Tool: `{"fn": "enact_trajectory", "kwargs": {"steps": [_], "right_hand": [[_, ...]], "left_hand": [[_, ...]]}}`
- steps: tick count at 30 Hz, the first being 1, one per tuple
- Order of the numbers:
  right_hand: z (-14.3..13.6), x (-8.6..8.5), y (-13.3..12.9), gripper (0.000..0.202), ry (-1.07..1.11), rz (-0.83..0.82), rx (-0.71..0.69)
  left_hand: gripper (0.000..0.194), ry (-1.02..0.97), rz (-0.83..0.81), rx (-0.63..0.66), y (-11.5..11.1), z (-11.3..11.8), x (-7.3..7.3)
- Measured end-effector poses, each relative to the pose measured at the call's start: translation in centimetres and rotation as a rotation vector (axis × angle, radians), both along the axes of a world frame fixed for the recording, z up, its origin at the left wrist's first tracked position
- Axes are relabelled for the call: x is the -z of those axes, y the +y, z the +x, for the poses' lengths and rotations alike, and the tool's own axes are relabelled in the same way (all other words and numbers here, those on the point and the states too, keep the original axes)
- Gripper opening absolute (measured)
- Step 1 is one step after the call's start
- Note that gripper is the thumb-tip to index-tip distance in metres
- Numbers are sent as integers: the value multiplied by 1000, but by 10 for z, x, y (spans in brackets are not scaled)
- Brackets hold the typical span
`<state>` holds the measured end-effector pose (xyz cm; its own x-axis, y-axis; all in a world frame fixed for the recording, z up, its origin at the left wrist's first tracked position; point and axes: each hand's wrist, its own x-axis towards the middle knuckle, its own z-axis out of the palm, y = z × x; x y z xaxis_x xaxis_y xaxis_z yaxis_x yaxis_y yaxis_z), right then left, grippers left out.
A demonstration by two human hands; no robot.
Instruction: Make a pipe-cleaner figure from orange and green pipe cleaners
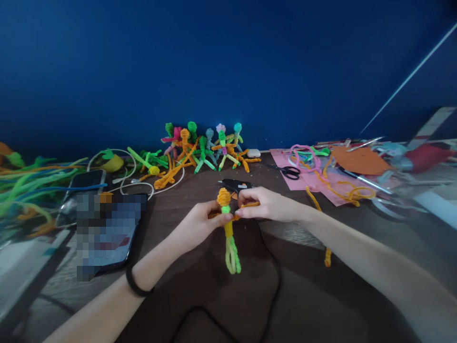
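Note:
A pipe-cleaner figure [229, 229] with an orange head, a green neck, a yellow-orange body and green legs hangs upright between my hands. My left hand [205, 223] pinches it at the side of the body, thumb in front. The fingers of my right hand [257, 204] are closed on an orange pipe cleaner [251, 205] at the figure's right side. Just behind my right hand lies a black glue gun [235, 184], partly covered by the fingers.
Several finished figures [203, 151] stand along the blue wall. A phone [119, 233] and loose pipe cleaners [32, 183] are at left. Black scissors [291, 172], pink sheets [333, 193] and orange pieces lie right. A black cord [276, 281] crosses the near table.

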<state>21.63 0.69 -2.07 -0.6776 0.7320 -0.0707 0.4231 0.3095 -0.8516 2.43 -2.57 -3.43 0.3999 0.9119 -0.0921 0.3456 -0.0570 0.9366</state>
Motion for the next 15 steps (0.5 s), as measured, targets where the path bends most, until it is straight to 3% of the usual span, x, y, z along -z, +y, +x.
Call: {"fn": "enact_trajectory", "kwargs": {"steps": [7, 12, 15], "right_hand": [[2, 1, -3, 14, 4, -1, 32], [4, 1, -10, 8, -68, 134, 70], [4, 2, -14, 4, -120, 237, 98]], "left_hand": [[32, -14, -34, -3, -1, 3, 2], [29, -32, -48, 38, -3, 9, 7], [28, -28, -73, -2, -5, 14, 9]]}}
